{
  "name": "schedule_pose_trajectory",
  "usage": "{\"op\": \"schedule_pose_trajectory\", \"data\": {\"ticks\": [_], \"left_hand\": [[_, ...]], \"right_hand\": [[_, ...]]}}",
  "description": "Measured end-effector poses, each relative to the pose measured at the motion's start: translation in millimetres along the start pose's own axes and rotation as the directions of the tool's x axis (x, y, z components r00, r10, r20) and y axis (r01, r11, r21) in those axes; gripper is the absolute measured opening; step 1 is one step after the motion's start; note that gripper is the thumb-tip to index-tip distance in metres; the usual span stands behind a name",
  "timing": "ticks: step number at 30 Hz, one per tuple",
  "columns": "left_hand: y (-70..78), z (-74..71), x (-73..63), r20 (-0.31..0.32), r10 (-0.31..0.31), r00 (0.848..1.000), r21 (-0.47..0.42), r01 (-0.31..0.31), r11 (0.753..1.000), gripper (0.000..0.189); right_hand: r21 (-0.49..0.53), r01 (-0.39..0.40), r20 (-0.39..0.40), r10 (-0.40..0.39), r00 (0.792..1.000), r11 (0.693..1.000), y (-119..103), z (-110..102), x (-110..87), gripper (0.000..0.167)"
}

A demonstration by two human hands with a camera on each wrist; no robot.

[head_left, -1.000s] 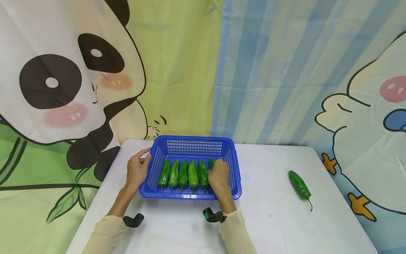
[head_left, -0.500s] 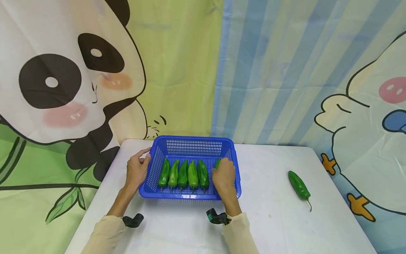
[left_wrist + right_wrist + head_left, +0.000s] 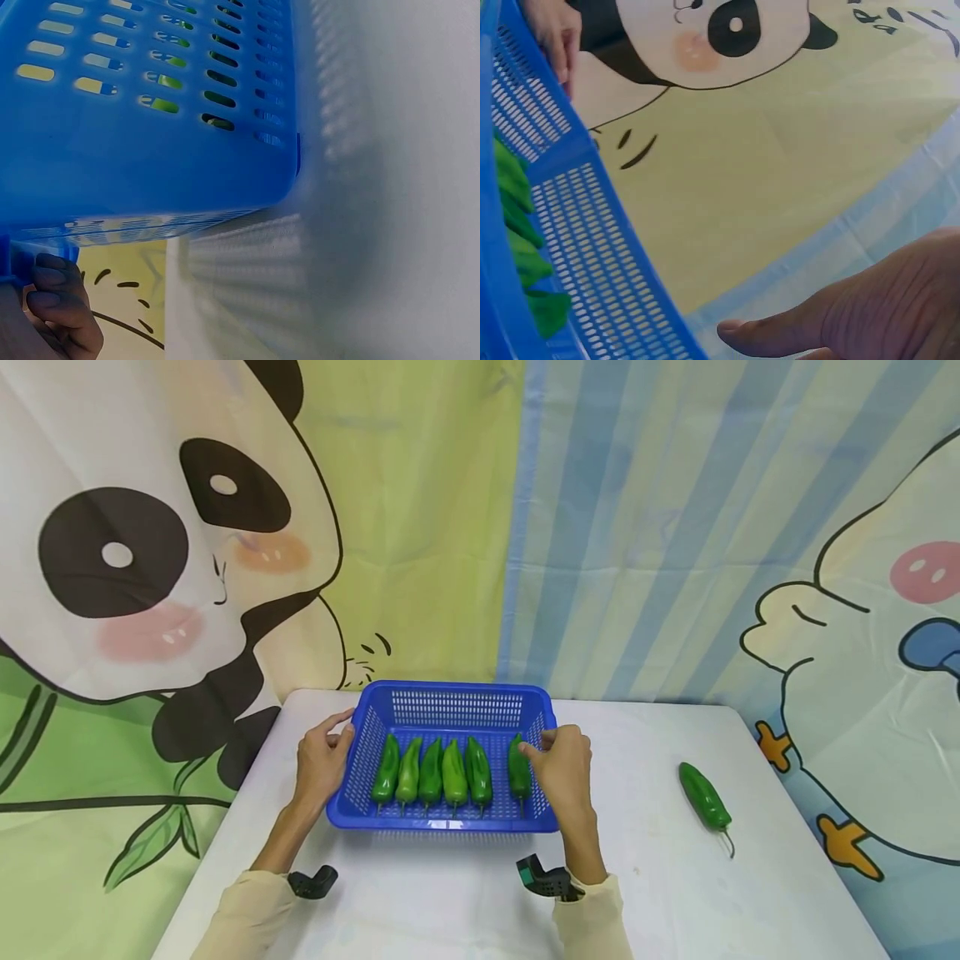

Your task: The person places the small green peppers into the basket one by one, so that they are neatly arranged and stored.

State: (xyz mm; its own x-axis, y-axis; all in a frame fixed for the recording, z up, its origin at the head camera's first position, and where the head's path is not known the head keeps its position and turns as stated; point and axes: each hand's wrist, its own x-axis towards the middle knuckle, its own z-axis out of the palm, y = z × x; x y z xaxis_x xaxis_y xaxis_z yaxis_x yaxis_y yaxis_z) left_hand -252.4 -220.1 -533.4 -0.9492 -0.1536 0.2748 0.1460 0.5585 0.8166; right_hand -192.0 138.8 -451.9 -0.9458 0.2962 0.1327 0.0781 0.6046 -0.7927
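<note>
A blue plastic basket (image 3: 465,693) with slotted walls stands on the table. Several green chili peppers (image 3: 431,770) lie side by side inside it, and one more pepper (image 3: 519,768) lies apart near its right wall. The left hand (image 3: 322,760) holds the basket's left rim, its fingers bent at the edge in the left wrist view. Above the right rim is the right hand (image 3: 562,768), holding nothing, with the thumb stretched towards the lone pepper. In the right wrist view that thumb (image 3: 772,330) points straight out, while most of the other fingers are out of frame.
Another green pepper (image 3: 705,797) lies on the white table (image 3: 637,893), well right of the basket. Behind the table hangs a printed curtain (image 3: 420,527) with a panda. Each wrist bears a black camera mount (image 3: 313,882).
The right hand first moved right inside the basket with a pepper, then let it go near the right wall and rose to the right rim. The left hand has stayed on the left rim.
</note>
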Motion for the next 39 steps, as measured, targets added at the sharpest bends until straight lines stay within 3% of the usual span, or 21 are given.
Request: {"op": "schedule_pose_trajectory", "data": {"ticks": [3,11,24,39], "left_hand": [[-0.2,-0.9,1.2,-0.002,0.003,1.000,-0.003,-0.003,1.000,0.039],[-1.7,-3.1,2.3,-0.001,-0.001,1.000,-0.002,0.001,1.000,0.039],[-1.3,-2.0,0.3,0.015,-0.001,1.000,-0.017,0.001,1.000,0.039],[-1.5,-0.3,-0.4,0.013,-0.009,1.000,-0.014,0.009,1.000,0.039]], "right_hand": [[0.021,-0.016,-0.001,0.016,1.000,1.000,0,-10,-0.5,0.045],[0.033,-0.008,-0.043,0.009,0.999,0.999,5,-30,0.4,0.043],[0.004,-0.057,-0.099,0.058,0.993,0.998,27,-57,2.0,0.043],[0.007,-0.124,-0.203,0.122,0.972,0.992,60,-80,2.9,0.046]]}}
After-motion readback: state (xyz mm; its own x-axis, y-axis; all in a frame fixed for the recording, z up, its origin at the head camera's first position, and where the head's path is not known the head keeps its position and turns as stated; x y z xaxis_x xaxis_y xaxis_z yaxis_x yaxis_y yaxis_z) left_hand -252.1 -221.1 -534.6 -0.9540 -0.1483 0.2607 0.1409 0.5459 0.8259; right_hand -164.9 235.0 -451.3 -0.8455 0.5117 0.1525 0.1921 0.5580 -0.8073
